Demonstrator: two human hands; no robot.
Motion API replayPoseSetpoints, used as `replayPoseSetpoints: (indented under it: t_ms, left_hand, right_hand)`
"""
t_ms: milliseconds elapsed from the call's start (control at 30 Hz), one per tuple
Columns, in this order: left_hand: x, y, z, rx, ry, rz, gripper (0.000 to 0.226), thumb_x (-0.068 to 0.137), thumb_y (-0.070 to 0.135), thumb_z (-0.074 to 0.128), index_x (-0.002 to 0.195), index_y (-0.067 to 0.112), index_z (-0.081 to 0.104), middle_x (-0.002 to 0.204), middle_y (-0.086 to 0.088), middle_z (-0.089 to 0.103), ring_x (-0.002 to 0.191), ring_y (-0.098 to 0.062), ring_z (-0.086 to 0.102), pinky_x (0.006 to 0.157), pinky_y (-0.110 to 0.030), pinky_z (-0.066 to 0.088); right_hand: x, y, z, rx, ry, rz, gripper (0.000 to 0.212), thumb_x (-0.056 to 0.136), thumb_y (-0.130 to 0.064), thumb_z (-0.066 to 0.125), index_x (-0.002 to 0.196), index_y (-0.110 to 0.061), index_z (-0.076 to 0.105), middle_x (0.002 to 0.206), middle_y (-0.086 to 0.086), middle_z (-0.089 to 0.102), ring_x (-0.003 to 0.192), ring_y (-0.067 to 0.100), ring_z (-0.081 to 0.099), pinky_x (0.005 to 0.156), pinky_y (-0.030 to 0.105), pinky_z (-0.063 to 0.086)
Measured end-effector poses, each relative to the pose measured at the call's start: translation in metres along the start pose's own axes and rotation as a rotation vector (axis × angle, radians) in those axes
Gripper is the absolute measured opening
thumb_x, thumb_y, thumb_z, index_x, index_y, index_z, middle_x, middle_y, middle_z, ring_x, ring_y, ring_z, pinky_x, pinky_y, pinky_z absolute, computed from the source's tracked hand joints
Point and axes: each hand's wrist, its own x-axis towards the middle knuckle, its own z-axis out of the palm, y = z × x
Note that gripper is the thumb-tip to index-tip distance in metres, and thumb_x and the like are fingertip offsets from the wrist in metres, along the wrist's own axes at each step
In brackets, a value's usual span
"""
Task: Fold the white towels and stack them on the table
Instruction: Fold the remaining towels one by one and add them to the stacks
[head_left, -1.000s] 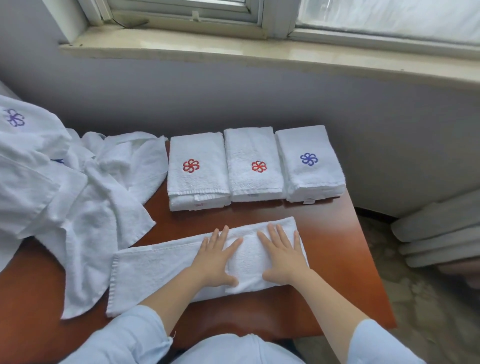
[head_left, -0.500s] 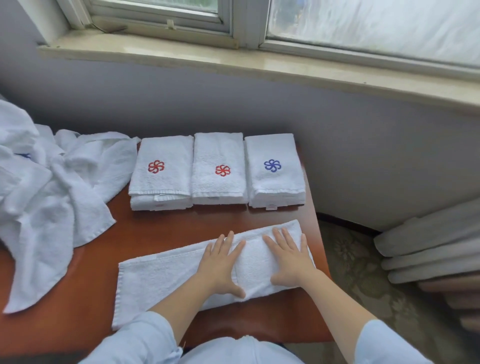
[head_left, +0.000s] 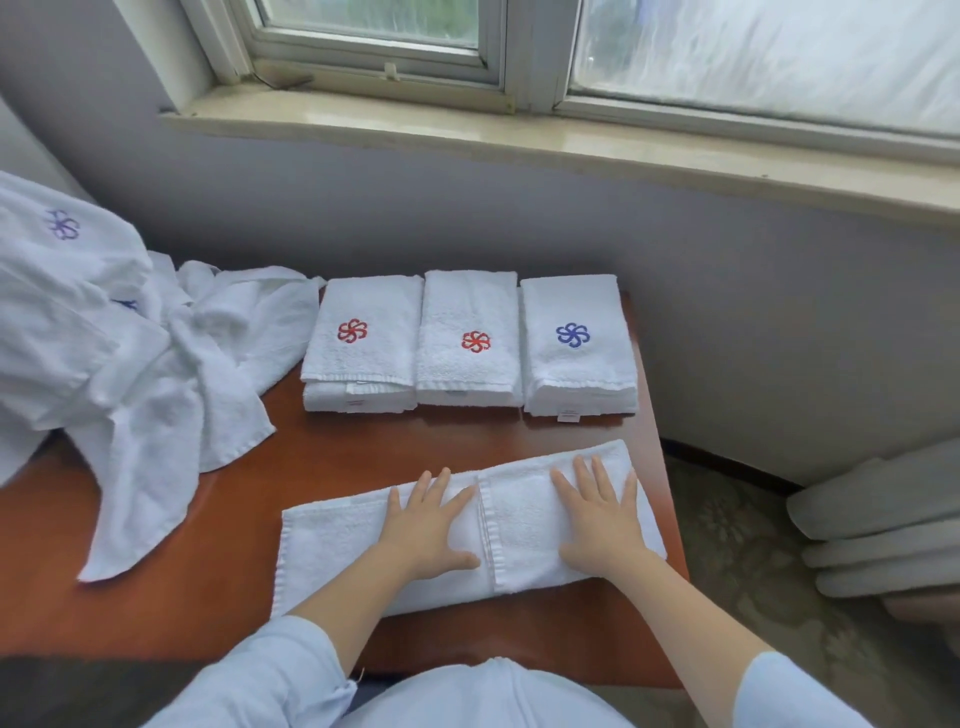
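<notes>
A white towel (head_left: 332, 551), folded into a long strip, lies across the near part of the brown table (head_left: 218, 597). Its right end is doubled over, with the hem running between my hands. My left hand (head_left: 428, 525) lies flat on the strip near its middle. My right hand (head_left: 597, 519) presses flat on the doubled right end. Three folded stacks stand in a row behind: one with a red flower (head_left: 358, 338), one with a red flower (head_left: 467, 338), one with a blue flower (head_left: 576, 338).
A heap of unfolded white towels (head_left: 130, 374) covers the table's left side and hangs over its edge. A wall and window sill (head_left: 519, 140) rise behind the table. Grey rolled items (head_left: 883, 525) lie on the floor to the right.
My hands have drawn apart on the strip, the right one sliding toward its right end. The fold's hem now shows between them. The view has shifted.
</notes>
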Motion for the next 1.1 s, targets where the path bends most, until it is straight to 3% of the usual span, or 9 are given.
replayPoseSetpoints:
  t_ms: [167, 367, 533, 700, 833, 867, 967, 1033, 1100]
  left_hand:
    - [-0.002, -0.04, -0.003, 0.054, 0.034, 0.111, 0.085, 0.09, 0.056, 0.056, 0.157, 0.038, 0.006, 0.166, 0.001, -0.009, 0.152, -0.02, -0.008, 0.12, -0.053, -0.002]
    - [-0.009, -0.12, -0.01, 0.159, 0.008, 0.323, 0.087, 0.089, 0.044, 0.063, 0.156, 0.038, 0.009, 0.166, 0.001, -0.003, 0.152, -0.019, 0.0, 0.121, -0.041, 0.016]
    - [-0.016, -0.18, -0.012, 0.19, 0.071, 0.489, 0.084, 0.086, 0.04, 0.067, 0.154, 0.04, 0.017, 0.16, 0.003, 0.016, 0.144, -0.02, 0.022, 0.104, -0.032, 0.044]
    - [-0.021, -0.218, -0.008, 0.192, 0.065, 0.582, 0.081, 0.086, 0.036, 0.068, 0.151, 0.043, 0.021, 0.154, 0.006, 0.023, 0.134, -0.017, 0.032, 0.093, -0.024, 0.047]
    - [-0.026, -0.233, -0.009, 0.063, -0.013, 0.572, 0.066, 0.091, 0.034, 0.064, 0.147, 0.043, 0.031, 0.137, 0.008, 0.033, 0.097, -0.012, 0.054, 0.074, -0.023, 0.053]
    - [-0.027, -0.235, -0.009, 0.002, -0.033, 0.555, 0.059, 0.093, 0.034, 0.062, 0.145, 0.044, 0.035, 0.132, 0.01, 0.037, 0.092, -0.011, 0.056, 0.076, -0.024, 0.054]
    - [-0.029, -0.242, -0.011, -0.164, -0.056, 0.538, 0.037, 0.097, 0.031, 0.058, 0.13, 0.045, 0.051, 0.128, 0.016, 0.052, 0.099, -0.006, 0.058, 0.088, -0.023, 0.052]
    - [-0.031, -0.241, -0.015, -0.282, -0.063, 0.522, 0.02, 0.094, 0.028, 0.06, 0.108, 0.043, 0.06, 0.115, 0.017, 0.062, 0.093, -0.004, 0.06, 0.083, -0.022, 0.052]
    - [-0.035, -0.233, -0.021, -0.453, -0.084, 0.486, 0.01, 0.089, 0.025, 0.063, 0.093, 0.034, 0.065, 0.093, 0.009, 0.069, 0.079, -0.007, 0.067, 0.078, -0.03, 0.058]
  right_hand:
    - [-0.009, -0.049, 0.011, 0.123, 0.078, 0.061, 0.076, 0.088, -0.039, 0.044, 0.155, -0.034, 0.009, 0.165, 0.005, -0.009, 0.151, 0.026, -0.016, 0.115, 0.059, -0.013]
    - [-0.02, -0.143, 0.035, 0.199, 0.135, 0.193, 0.075, 0.094, -0.044, 0.038, 0.157, -0.033, -0.001, 0.164, 0.005, -0.018, 0.15, 0.028, -0.021, 0.116, 0.057, -0.013]
    - [-0.031, -0.225, 0.055, 0.235, 0.165, 0.227, 0.069, 0.098, -0.043, 0.035, 0.157, -0.033, 0.001, 0.164, 0.004, -0.018, 0.15, 0.026, -0.02, 0.118, 0.053, -0.013]
    - [-0.047, -0.288, 0.072, 0.351, 0.227, 0.225, 0.06, 0.098, -0.033, 0.04, 0.154, -0.035, 0.019, 0.166, 0.0, -0.007, 0.152, 0.021, -0.011, 0.12, 0.044, -0.012]
    - [-0.065, -0.317, 0.077, 0.453, 0.354, 0.158, 0.033, 0.095, -0.026, 0.052, 0.127, -0.034, 0.056, 0.159, -0.003, 0.025, 0.148, 0.017, 0.017, 0.119, 0.027, -0.004]
    - [-0.069, -0.322, 0.078, 0.469, 0.377, 0.144, 0.029, 0.093, -0.025, 0.054, 0.12, -0.032, 0.061, 0.157, -0.003, 0.03, 0.146, 0.016, 0.021, 0.119, 0.025, -0.002]
    - [-0.077, -0.337, 0.08, 0.531, 0.383, 0.145, 0.029, 0.088, -0.033, 0.059, 0.117, -0.032, 0.062, 0.155, -0.004, 0.03, 0.146, 0.016, 0.02, 0.12, 0.027, 0.0]
    - [-0.078, -0.343, 0.077, 0.564, 0.336, 0.181, 0.04, 0.085, -0.046, 0.061, 0.122, -0.034, 0.058, 0.156, -0.007, 0.027, 0.147, 0.014, 0.016, 0.121, 0.033, 0.001]
    - [-0.076, -0.348, 0.07, 0.622, 0.302, 0.234, 0.052, 0.082, -0.057, 0.061, 0.128, -0.033, 0.053, 0.152, -0.01, 0.031, 0.144, 0.011, 0.021, 0.122, 0.039, 0.005]
